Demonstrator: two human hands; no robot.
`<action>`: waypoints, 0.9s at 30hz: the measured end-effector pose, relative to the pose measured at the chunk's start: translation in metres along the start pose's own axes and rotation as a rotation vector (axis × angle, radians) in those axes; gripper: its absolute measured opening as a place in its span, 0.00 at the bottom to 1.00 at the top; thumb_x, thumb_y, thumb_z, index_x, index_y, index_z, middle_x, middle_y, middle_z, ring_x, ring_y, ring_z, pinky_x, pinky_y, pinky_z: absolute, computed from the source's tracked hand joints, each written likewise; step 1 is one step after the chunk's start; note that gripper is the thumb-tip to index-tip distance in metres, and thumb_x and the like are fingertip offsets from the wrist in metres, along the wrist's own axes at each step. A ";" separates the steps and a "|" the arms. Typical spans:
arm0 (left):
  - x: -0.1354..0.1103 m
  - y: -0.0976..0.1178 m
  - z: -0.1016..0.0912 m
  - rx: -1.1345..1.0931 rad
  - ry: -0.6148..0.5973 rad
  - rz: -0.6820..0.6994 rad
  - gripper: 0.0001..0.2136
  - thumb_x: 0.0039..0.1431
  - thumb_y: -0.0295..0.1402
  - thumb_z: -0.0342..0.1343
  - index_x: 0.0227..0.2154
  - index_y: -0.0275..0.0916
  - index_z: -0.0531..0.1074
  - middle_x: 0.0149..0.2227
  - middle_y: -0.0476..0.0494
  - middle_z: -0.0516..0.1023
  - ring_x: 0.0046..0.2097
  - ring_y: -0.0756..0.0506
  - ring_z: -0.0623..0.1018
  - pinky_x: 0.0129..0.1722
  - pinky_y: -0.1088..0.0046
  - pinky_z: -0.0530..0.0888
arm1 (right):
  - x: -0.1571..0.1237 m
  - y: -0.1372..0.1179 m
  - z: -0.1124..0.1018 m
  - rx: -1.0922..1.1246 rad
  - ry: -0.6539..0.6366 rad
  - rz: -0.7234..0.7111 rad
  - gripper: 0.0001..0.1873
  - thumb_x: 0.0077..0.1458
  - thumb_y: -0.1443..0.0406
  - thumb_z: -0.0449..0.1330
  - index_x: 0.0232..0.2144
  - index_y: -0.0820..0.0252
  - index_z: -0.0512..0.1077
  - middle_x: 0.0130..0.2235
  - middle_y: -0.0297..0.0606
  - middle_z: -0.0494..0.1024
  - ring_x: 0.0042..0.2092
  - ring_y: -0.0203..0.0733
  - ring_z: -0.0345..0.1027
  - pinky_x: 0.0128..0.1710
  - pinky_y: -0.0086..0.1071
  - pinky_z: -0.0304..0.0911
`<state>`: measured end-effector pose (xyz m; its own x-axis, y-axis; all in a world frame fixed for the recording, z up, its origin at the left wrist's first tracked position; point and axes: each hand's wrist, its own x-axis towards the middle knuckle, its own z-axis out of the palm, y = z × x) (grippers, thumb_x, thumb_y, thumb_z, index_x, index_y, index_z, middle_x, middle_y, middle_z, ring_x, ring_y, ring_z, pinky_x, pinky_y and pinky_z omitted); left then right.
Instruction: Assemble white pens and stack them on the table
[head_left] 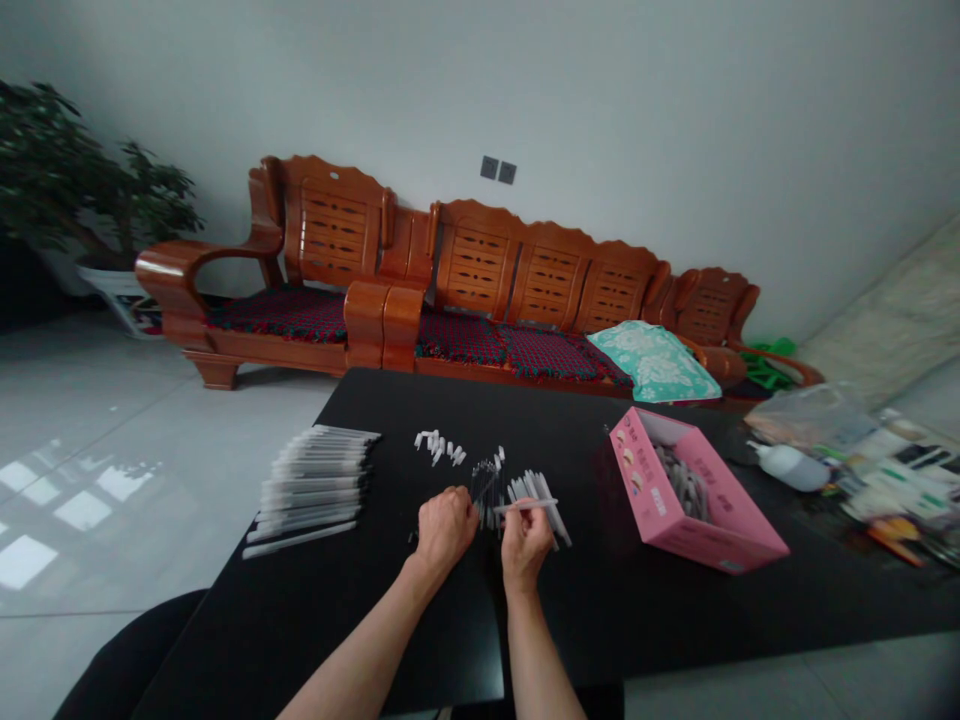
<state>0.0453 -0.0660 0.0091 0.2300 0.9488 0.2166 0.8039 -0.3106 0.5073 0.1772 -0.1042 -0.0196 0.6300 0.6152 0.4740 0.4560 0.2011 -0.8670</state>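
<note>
My right hand point(526, 540) pinches a whitish pen barrel point(536, 503), which lies almost level across the fingers. Close beside it, my left hand point(446, 525) is closed, and a thin dark pen refill point(487, 487) slants up from its fingertips; the grip itself is partly hidden. Between and beyond the hands lies a bunch of dark refills point(491, 478). More whitish barrels point(556, 522) lie under and to the right of my right hand. Small white pen caps point(439, 446) are scattered farther back. At the left, a long row of pens point(311, 485) lies side by side.
On the black table point(420, 640), a pink box point(720, 540) holding greyish pieces stands to the right. Past it are a white bottle point(791, 466), a plastic bag point(817, 410) and clutter. A wooden sofa point(480, 265) with a teal pillow point(652, 360) stands behind the table.
</note>
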 end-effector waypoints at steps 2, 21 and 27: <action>0.004 -0.012 -0.011 -0.132 0.037 -0.007 0.08 0.57 0.33 0.51 0.27 0.39 0.73 0.27 0.43 0.77 0.28 0.44 0.76 0.27 0.73 0.62 | 0.002 0.000 0.000 0.089 0.009 0.105 0.09 0.52 0.62 0.58 0.31 0.65 0.70 0.22 0.38 0.75 0.22 0.40 0.70 0.21 0.29 0.64; -0.002 -0.075 -0.038 -0.787 -0.128 -0.014 0.08 0.55 0.34 0.54 0.33 0.36 0.76 0.21 0.50 0.71 0.23 0.51 0.70 0.22 0.80 0.64 | 0.032 -0.018 0.017 0.804 -0.083 0.482 0.11 0.47 0.64 0.64 0.33 0.64 0.70 0.26 0.38 0.80 0.26 0.41 0.76 0.22 0.28 0.69; -0.001 -0.078 -0.036 -0.763 -0.113 0.004 0.08 0.56 0.33 0.53 0.33 0.36 0.75 0.21 0.51 0.71 0.23 0.51 0.70 0.23 0.79 0.65 | 0.033 -0.019 0.017 0.804 -0.079 0.476 0.11 0.47 0.64 0.65 0.33 0.64 0.69 0.26 0.38 0.80 0.26 0.41 0.76 0.23 0.29 0.69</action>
<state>-0.0377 -0.0451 -0.0010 0.3195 0.9351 0.1535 0.2119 -0.2284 0.9502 0.1783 -0.0751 0.0099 0.5806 0.8122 0.0561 -0.4283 0.3634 -0.8273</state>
